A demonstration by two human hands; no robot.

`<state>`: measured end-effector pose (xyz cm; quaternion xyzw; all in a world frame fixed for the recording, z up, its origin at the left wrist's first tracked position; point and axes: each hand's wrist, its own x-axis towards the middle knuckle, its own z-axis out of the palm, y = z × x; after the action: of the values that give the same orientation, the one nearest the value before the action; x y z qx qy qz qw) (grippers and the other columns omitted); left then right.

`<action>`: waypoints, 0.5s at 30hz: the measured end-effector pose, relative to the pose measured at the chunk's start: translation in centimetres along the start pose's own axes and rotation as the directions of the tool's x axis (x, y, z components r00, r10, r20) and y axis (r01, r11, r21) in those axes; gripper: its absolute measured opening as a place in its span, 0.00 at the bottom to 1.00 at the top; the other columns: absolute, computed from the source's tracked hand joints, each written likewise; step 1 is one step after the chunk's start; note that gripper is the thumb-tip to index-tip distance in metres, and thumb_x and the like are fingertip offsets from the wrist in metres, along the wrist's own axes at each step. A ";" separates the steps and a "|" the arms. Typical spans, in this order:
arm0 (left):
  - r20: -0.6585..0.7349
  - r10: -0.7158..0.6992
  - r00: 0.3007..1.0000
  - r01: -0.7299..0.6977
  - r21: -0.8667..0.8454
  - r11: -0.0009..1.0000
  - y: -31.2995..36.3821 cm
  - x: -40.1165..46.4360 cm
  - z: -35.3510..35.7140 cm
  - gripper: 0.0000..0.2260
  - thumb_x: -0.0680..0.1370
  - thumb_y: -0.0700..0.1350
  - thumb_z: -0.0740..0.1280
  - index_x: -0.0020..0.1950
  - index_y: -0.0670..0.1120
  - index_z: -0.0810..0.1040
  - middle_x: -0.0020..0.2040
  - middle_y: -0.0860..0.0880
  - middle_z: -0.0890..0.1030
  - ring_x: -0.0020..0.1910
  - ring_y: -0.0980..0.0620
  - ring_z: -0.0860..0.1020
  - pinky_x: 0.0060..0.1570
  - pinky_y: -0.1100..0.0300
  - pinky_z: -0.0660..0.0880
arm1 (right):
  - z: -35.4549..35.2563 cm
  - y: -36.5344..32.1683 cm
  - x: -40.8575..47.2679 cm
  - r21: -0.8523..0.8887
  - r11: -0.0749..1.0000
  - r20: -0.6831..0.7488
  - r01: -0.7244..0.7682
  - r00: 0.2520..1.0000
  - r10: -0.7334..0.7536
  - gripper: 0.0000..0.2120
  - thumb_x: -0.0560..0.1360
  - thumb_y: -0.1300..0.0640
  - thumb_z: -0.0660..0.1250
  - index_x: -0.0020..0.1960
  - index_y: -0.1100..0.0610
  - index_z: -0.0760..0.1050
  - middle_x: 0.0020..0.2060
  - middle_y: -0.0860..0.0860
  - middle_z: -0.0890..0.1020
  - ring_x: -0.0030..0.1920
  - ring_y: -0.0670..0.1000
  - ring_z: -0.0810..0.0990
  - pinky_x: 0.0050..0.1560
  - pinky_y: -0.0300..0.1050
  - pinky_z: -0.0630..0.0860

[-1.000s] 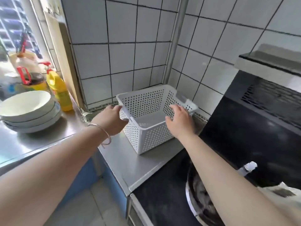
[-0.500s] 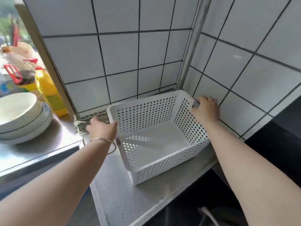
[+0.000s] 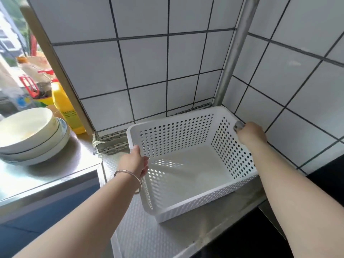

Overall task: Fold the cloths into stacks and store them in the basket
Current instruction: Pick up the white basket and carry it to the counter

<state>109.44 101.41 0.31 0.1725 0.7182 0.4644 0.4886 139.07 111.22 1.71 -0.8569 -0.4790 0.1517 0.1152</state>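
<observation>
Basket [image 3: 188, 175]: white perforated plastic, rectangular, open top, nothing inside; sits at centre frame on a steel counter [image 3: 149, 237], its far corner tucked into the tiled wall corner beside a vertical metal pipe [image 3: 234, 53]. Left hand [image 3: 134, 163]: centre-left of frame, fingers curled over the basket's left rim, gripping it; a thin metal bangle [image 3: 130, 178] circles the wrist. Right hand [image 3: 250, 134]: right of centre, clasped on the basket's right rim near the far corner, fingers wrapped over the edge; a dark painted nail shows. Both forearms reach in from the lower corners of the frame. Cloths: none in view. Bowls [image 3: 31, 135]: a white stack of three, left edge of frame, on a separate steel ledge well apart from the basket. Yellow bottle [image 3: 65, 108]: just behind the bowls, against a slanted window frame; red-handled items and other clutter behind it, upper left, too blurred to identify. Dark surface: lower right corner.
</observation>
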 end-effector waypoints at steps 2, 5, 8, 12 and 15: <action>0.042 0.021 0.999 -0.025 0.089 0.996 0.3 0.0 -0.5 0.19 0.80 0.48 0.54 0.32 0.43 0.68 0.27 0.47 0.70 0.22 0.51 0.64 0.22 0.65 0.62 | -0.7 0.1 -0.2 0.024 0.999 0.075 -0.028 0.997 0.026 0.17 0.79 0.54 0.58 0.61 0.66 0.72 0.49 0.62 0.80 0.42 0.58 0.77 0.38 0.44 0.70; 0.022 0.098 0.995 -0.100 0.116 0.988 1.5 -0.2 -3.0 0.15 0.80 0.46 0.52 0.34 0.44 0.67 0.29 0.47 0.70 0.22 0.50 0.65 0.23 0.65 0.61 | -1.9 -0.9 -2.3 0.031 0.999 0.139 0.009 0.990 -0.014 0.20 0.79 0.49 0.55 0.54 0.66 0.72 0.33 0.58 0.74 0.31 0.54 0.72 0.30 0.41 0.67; -0.027 0.093 0.995 -0.091 0.047 0.995 3.4 -1.4 -6.9 0.13 0.79 0.46 0.54 0.36 0.45 0.68 0.28 0.49 0.69 0.15 0.56 0.64 0.18 0.71 0.58 | -2.8 -2.9 -5.0 0.089 0.991 0.127 0.102 0.985 -0.113 0.20 0.80 0.48 0.50 0.49 0.63 0.71 0.30 0.58 0.73 0.29 0.53 0.72 0.28 0.40 0.65; -0.110 0.199 0.974 -0.174 0.204 0.963 5.7 -3.5 -13.6 0.17 0.80 0.48 0.55 0.33 0.43 0.68 0.27 0.45 0.67 0.22 0.49 0.64 0.26 0.63 0.64 | -4.3 -7.0 -10.2 0.137 0.966 0.119 0.220 0.964 -0.237 0.20 0.80 0.48 0.50 0.51 0.63 0.72 0.32 0.58 0.73 0.29 0.52 0.71 0.28 0.39 0.64; -0.185 0.286 0.940 -0.228 0.282 0.932 6.7 -5.2 -19.6 0.16 0.80 0.46 0.56 0.32 0.44 0.67 0.25 0.44 0.66 0.15 0.50 0.65 0.22 0.64 0.64 | -4.6 -10.6 -15.3 0.138 0.940 0.137 0.311 0.934 -0.329 0.19 0.81 0.50 0.51 0.53 0.65 0.72 0.29 0.59 0.73 0.27 0.52 0.70 0.27 0.38 0.61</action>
<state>93.54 91.41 10.48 0.2741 0.7935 0.4442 0.3130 124.90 103.36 11.93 -0.7446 -0.6104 0.2254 0.1488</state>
